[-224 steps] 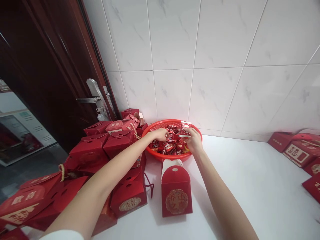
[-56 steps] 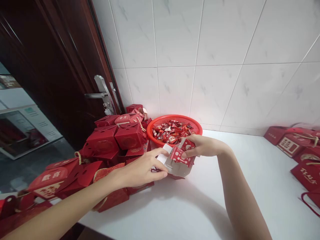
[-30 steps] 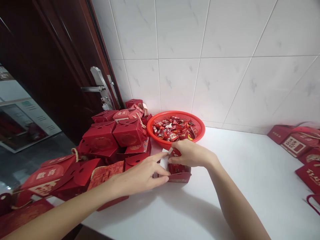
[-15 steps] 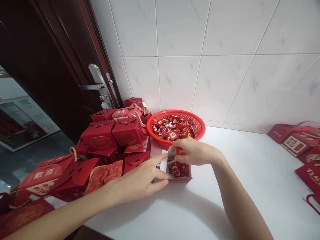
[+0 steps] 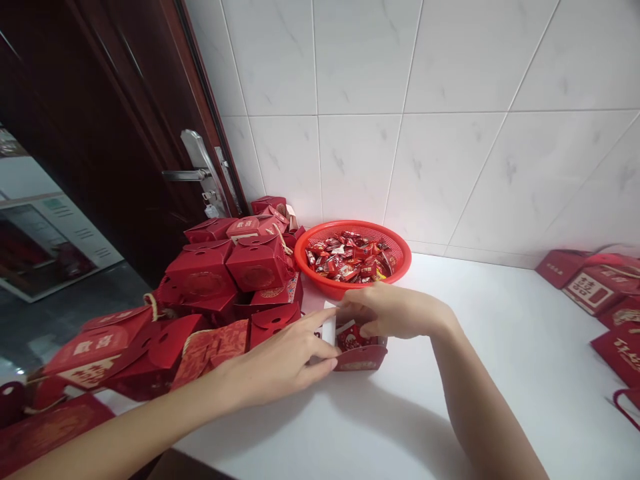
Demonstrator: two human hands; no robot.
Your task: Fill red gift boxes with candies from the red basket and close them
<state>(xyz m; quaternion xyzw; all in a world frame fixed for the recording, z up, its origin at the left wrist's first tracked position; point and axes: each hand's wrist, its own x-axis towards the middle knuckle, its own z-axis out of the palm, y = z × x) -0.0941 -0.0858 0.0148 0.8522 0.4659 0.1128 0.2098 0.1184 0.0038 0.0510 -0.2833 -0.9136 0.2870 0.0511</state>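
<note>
A small red box (image 5: pixel 361 359) sits on the white desk (image 5: pixel 400 427), just in front of the red basket (image 5: pixel 327 287) of wrapped sweets. Its top is open, with a white flap (image 5: pixel 329 329) at its left side and a faint gold pattern across the front. Inside lie glossy red packets (image 5: pixel 350 337) with white print (partly covered by fingers). The left hand (image 5: pixel 295 353) has a grip on the box's left edge; the right hand (image 5: pixel 395 310) dips inside, its grip too hidden to tell.
</note>
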